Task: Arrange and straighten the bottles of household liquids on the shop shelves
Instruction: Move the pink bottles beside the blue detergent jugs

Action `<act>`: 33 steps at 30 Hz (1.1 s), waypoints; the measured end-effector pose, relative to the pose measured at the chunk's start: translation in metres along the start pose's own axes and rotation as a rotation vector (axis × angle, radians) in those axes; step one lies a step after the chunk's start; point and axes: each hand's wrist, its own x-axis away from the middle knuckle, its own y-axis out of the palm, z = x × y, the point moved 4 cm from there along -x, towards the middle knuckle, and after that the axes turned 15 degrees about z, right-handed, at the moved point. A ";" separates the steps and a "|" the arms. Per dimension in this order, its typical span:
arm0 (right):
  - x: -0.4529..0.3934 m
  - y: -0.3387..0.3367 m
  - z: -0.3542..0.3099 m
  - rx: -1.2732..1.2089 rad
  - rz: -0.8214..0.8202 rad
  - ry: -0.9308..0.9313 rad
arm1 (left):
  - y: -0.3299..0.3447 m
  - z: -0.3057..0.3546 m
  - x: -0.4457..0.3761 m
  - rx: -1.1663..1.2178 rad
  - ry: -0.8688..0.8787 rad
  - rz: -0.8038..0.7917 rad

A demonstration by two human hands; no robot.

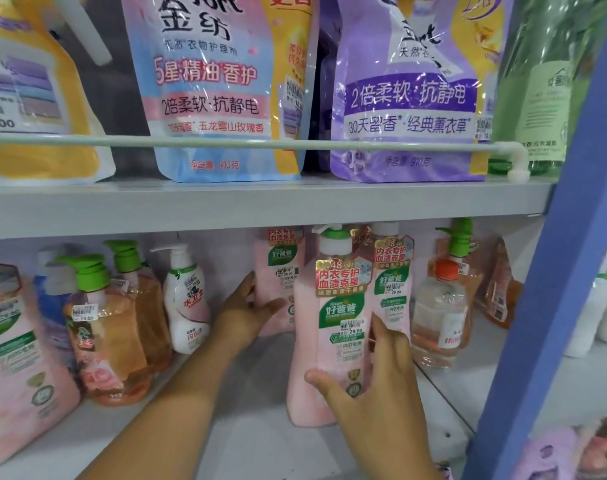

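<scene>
On the lower shelf (pixel 260 438), my right hand (pixel 374 386) grips a pink pump bottle (pixel 326 327) with a green label, standing upright near the front. My left hand (pixel 243 313) reaches deeper in and holds a second pink bottle (pixel 278 282) at the back. A third pink bottle (pixel 394 282) stands just right of the front one, partly behind it. To the left stand two orange bottles with green pumps (pixel 104 334) and a small white pump bottle (pixel 186 299). A clear bottle with an orange cap (pixel 439 317) stands to the right.
The upper shelf (pixel 260 206) holds refill pouches, pink-blue (pixel 212 88) and purple (pixel 406 98), behind a white rail (pixel 226 142). A blue upright post (pixel 551 271) runs down the right. A large pink bottle (pixel 15 358) stands at far left.
</scene>
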 end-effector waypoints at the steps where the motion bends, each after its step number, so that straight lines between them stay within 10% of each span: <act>1: -0.001 0.004 -0.003 0.016 -0.007 -0.012 | -0.003 0.001 0.001 -0.018 -0.026 0.042; 5: -0.007 0.033 -0.018 0.037 -0.030 -0.018 | -0.031 0.022 0.017 0.101 0.089 0.303; 11: -0.017 0.064 -0.026 -0.030 -0.124 -0.072 | -0.041 0.029 0.064 0.014 0.242 -0.071; 18: -0.039 -0.011 0.031 -0.076 0.381 -0.069 | -0.037 0.021 0.062 -0.129 0.255 -0.009; 23: -0.054 0.008 0.064 -0.280 0.031 0.133 | -0.029 0.024 0.056 -0.137 0.348 0.120; 33: -0.053 0.016 0.081 -0.240 0.042 0.128 | -0.012 0.022 0.048 -0.083 0.389 0.196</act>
